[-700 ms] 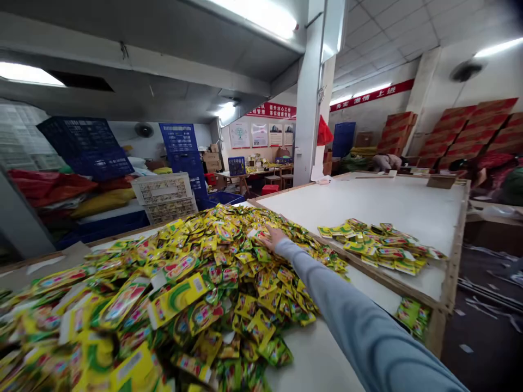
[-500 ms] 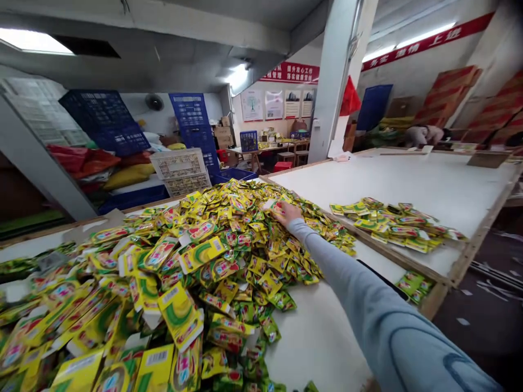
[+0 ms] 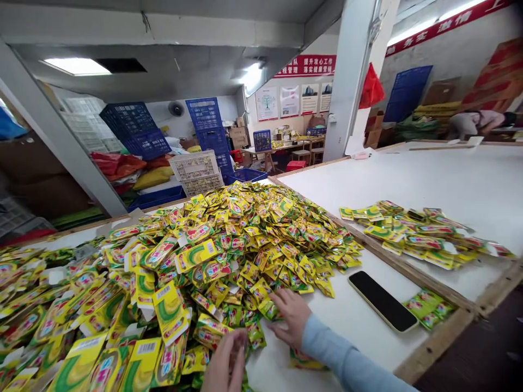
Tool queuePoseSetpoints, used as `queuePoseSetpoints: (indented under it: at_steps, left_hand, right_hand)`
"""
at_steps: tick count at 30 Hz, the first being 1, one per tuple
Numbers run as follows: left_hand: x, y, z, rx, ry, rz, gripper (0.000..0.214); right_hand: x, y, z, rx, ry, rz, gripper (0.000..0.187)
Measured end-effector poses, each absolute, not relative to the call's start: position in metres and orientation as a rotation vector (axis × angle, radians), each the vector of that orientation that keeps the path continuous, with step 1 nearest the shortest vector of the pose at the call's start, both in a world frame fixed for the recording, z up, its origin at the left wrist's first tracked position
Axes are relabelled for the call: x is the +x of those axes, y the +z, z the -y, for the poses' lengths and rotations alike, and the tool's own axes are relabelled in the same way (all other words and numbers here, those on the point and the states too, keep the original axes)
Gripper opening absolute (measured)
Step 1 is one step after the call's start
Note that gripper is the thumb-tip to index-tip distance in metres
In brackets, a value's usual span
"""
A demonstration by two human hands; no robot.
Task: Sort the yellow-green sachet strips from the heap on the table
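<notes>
My right hand (image 3: 292, 316) is low over the near edge of a big heap of small yellow-green sachets (image 3: 302, 234). Its fingers are apart, with the tips touching or just above a sachet (image 3: 265, 306). Partly covered by that wrist, a yellow and red packet (image 3: 303, 360) lies on the white tabletop (image 3: 327, 316). My left hand (image 3: 224, 362) is at the bottom edge, its fingers curled towards the thumb; what is between them, if anything, I cannot make out. Left of the heap are many flat yellow printed boxes (image 3: 169, 310), some with open flaps.
A black-screened phone (image 3: 383, 301) lies on the right, beside a wooden divider strip (image 3: 392, 258). Beyond the strip are more yellow boxes (image 3: 425, 234). Green sachets (image 3: 429, 307) lie by the phone. Crates (image 3: 196, 166) stand behind; a person (image 3: 478, 124) bends over far right.
My right hand has come back from the far side of the heap, where it held a box, to the near edge. My left hand has entered at the bottom. The view has turned left.
</notes>
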State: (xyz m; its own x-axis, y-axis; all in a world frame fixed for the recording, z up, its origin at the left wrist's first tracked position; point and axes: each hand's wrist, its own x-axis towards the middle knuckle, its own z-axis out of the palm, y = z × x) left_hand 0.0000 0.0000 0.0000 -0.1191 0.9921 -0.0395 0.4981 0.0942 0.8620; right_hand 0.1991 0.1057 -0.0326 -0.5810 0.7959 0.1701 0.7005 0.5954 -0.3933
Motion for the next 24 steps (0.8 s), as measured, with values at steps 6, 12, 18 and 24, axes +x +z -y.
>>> queuePoseSetpoints:
  at_steps: [6,12,18,24]
  left_hand:
    - [0.027,-0.010,-0.089,2.034,0.671,-1.822,0.065]
    - [0.029,0.010,-0.084,1.973,0.755,-1.707,0.027]
    - [0.050,-0.002,-0.055,1.529,1.009,-1.584,0.045]
    - [0.088,-0.049,-0.023,0.777,1.335,-1.604,0.060]
  right_hand:
    - [0.172,-0.040,-0.140,-1.166,0.585,2.487,0.054]
    - [0.208,-0.022,-0.140,-0.961,0.930,2.248,0.023]
    - [0.234,-0.014,-0.106,-1.015,1.329,1.806,0.047]
    - [0.215,-0.015,-0.075,-1.074,1.342,1.525,0.036]
